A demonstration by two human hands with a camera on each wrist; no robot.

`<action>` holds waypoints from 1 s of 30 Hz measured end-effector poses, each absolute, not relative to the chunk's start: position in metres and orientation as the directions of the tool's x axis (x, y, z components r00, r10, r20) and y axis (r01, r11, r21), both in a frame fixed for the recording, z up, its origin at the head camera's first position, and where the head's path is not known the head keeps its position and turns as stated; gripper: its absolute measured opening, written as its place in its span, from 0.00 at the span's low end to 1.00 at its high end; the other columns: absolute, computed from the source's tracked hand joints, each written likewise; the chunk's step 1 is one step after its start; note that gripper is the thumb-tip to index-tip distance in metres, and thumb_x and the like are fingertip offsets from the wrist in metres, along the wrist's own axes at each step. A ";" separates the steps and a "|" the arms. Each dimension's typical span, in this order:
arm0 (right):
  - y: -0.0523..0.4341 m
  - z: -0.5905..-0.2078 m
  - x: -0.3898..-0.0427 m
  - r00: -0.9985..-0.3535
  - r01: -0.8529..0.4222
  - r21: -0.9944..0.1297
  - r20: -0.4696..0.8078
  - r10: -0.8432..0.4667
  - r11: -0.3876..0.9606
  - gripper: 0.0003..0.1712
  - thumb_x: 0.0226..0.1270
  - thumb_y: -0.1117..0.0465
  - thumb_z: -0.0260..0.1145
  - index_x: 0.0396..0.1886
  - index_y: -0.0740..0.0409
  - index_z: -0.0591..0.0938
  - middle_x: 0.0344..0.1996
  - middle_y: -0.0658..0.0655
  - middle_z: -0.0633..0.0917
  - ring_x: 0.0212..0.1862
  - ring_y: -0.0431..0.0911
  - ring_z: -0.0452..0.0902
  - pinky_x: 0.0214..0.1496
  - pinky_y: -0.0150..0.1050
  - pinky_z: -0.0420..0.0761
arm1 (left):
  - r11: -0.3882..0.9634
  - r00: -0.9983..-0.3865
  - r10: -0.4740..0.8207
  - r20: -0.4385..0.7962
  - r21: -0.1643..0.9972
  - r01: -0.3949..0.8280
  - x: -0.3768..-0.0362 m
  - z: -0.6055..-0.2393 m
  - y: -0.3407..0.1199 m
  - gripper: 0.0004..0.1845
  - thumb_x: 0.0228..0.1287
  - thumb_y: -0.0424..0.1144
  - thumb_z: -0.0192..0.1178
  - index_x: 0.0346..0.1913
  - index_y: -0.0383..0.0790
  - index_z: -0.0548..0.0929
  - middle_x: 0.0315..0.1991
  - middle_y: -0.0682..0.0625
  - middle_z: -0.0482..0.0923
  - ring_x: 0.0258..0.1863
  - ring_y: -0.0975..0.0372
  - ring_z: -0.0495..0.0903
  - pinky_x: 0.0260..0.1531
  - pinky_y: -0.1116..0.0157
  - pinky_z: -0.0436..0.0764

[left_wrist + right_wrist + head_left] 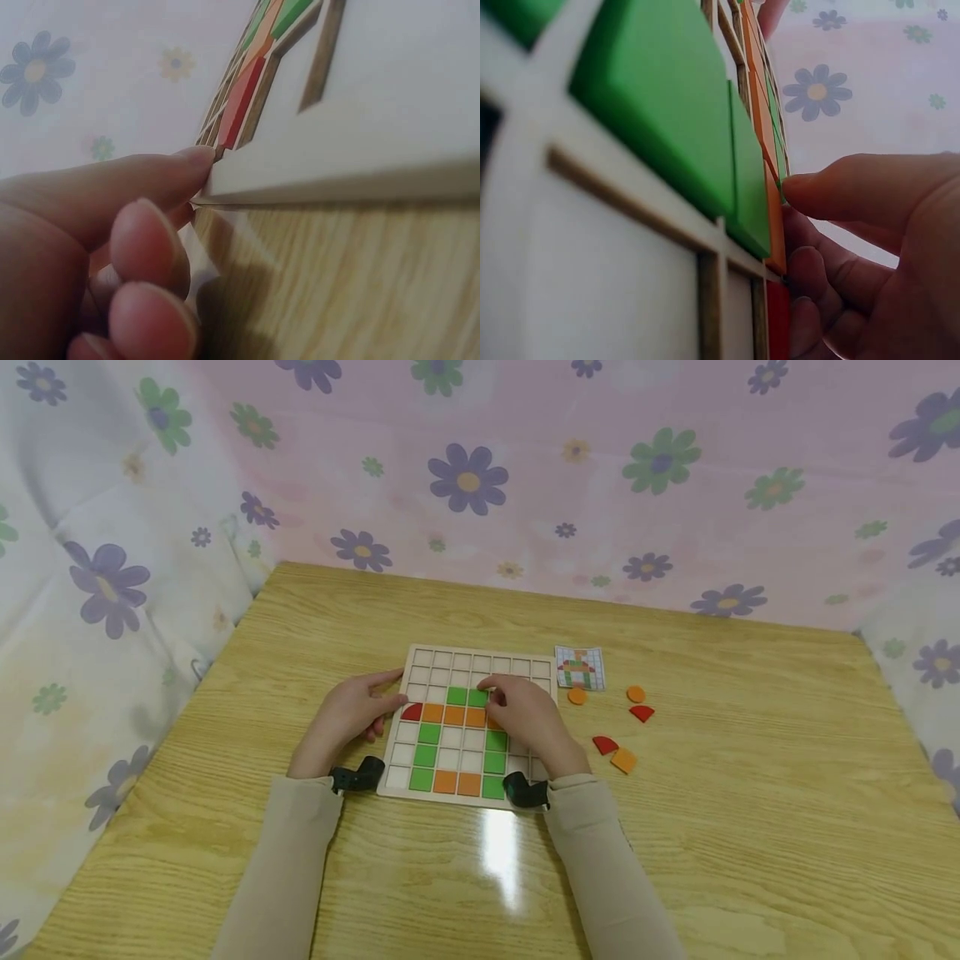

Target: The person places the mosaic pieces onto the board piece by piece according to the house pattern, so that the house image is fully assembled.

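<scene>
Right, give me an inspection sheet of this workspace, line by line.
Surface: glossy wooden table, glare near the front edge.
Job's things: gridded puzzle board partly filled with green, orange and red tiles; green tile under the right fingertips.
Clutter: pattern card; loose orange and red pieces to the right of the board.
Grippers: left hand touches the board's left edge; right hand rests on the board, fingers at the green tile.
Cables: nothing seen.
Surroundings: floral cloth behind and at both sides.
</scene>
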State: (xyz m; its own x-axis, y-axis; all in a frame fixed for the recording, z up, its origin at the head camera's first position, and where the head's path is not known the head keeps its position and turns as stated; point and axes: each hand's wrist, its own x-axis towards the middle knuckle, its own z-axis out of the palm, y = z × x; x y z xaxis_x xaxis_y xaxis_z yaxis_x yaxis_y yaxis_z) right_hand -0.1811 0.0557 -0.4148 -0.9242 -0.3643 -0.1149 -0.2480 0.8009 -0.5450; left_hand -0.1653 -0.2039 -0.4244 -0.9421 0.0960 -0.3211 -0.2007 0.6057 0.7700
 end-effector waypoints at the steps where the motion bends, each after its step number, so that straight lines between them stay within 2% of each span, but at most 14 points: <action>1: 0.056 -0.415 -0.181 -0.924 -0.248 -0.545 -0.115 -0.365 0.801 0.16 0.63 0.61 0.56 0.50 0.49 0.79 0.28 0.48 0.76 0.32 0.44 0.69 0.33 0.37 0.67 | 0.605 -0.942 0.096 -0.322 0.770 -0.201 -0.165 -0.424 -0.204 0.28 0.62 0.52 0.58 0.65 0.61 0.67 0.13 0.47 0.72 0.11 0.59 0.71 0.18 0.61 0.78; 13: 0.067 -0.403 -0.181 -0.902 -0.263 -0.597 -0.125 -0.412 0.758 0.18 0.66 0.55 0.57 0.55 0.49 0.77 0.39 0.49 0.81 0.39 0.43 0.74 0.44 0.40 0.75 | 0.614 -0.944 0.123 -0.306 0.771 -0.170 -0.166 -0.425 -0.203 0.28 0.62 0.52 0.57 0.66 0.62 0.65 0.12 0.47 0.73 0.10 0.60 0.70 0.15 0.63 0.75; 20: 0.079 -0.395 -0.182 -0.881 -0.270 -0.617 -0.152 -0.449 0.739 0.18 0.69 0.56 0.55 0.57 0.48 0.76 0.42 0.51 0.81 0.42 0.45 0.75 0.47 0.42 0.75 | 0.613 -0.946 0.115 -0.304 0.771 -0.173 -0.166 -0.425 -0.203 0.28 0.62 0.52 0.57 0.65 0.61 0.66 0.12 0.47 0.73 0.10 0.60 0.70 0.16 0.63 0.76; 30: 0.099 -0.389 -0.182 -0.872 -0.194 -0.625 -0.242 -0.424 0.756 0.18 0.69 0.53 0.54 0.57 0.46 0.75 0.47 0.52 0.80 0.48 0.47 0.74 0.52 0.45 0.74 | 0.604 -0.946 0.115 -0.302 0.778 -0.174 -0.164 -0.425 -0.203 0.28 0.62 0.52 0.57 0.66 0.61 0.66 0.14 0.46 0.73 0.11 0.60 0.70 0.16 0.62 0.77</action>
